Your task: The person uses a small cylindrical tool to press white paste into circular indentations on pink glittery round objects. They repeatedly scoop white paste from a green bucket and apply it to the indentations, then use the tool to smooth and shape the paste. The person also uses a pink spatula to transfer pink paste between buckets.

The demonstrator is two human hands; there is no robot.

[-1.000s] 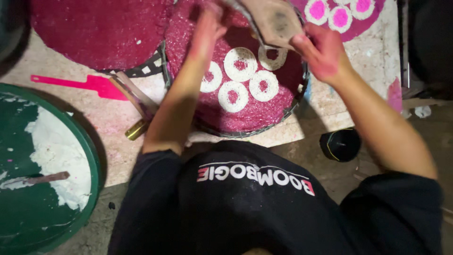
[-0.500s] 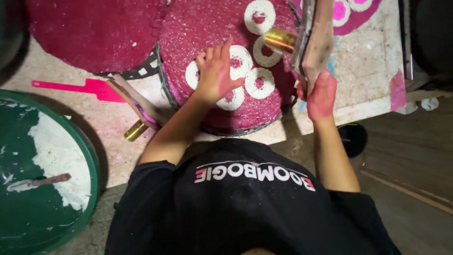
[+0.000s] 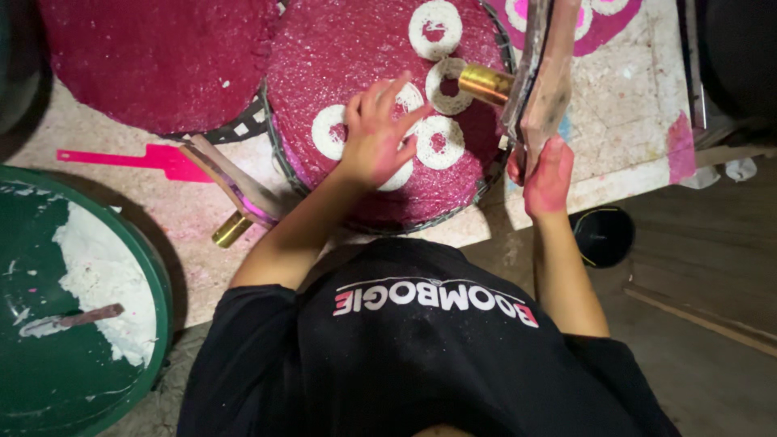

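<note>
A round magenta grainy disc (image 3: 356,48) lies on a wire rack, topped with several white rings (image 3: 435,28) that have magenta centres. My left hand (image 3: 376,133) rests flat on the rings near the disc's middle, fingers spread, holding nothing. My right hand (image 3: 546,174), stained pink, grips the lower end of a wooden tool (image 3: 546,73) standing at the disc's right edge. A brass tube (image 3: 486,83) sticks out of the tool's side over the disc, next to a ring.
A second magenta disc (image 3: 154,57) lies at the far left. Nearby are a pink spatula (image 3: 137,158) and another wooden tool with a brass tube (image 3: 231,194). A green basin (image 3: 48,388) holds white paste. A small black cup (image 3: 603,235) sits right.
My left hand came down from the far edge onto the rings. My right hand carried the wooden tool to the disc's right edge. The view shifted towards the table.
</note>
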